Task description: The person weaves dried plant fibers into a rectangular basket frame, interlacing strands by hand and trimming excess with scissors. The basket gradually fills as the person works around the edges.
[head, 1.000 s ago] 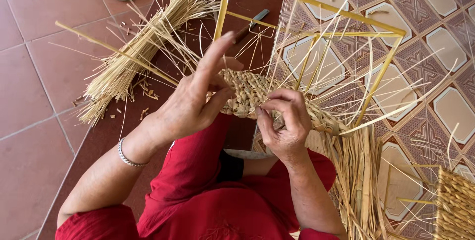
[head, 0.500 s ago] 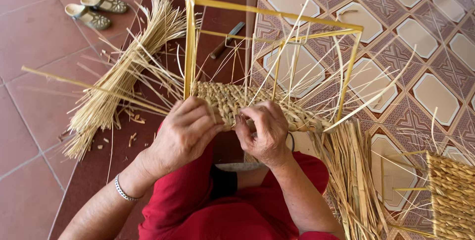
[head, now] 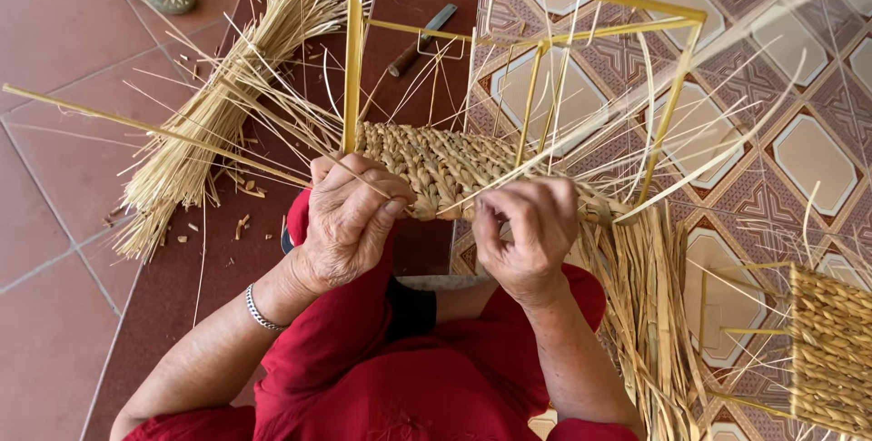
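Woven straw band (head: 436, 164) lies w/ long axis left-right across yellow wire frame (head: 352, 50), at its base. Left hand (head: 350, 218) fingers clamped on band's near edge; right hand (head: 527, 232) fingers curled on straw strands (head: 563, 146)

My left hand (head: 350, 218), raised with fingers spread a second ago, now curls down onto the weave (head: 436, 164), mid-frame, beside my right hand (head: 527, 237).
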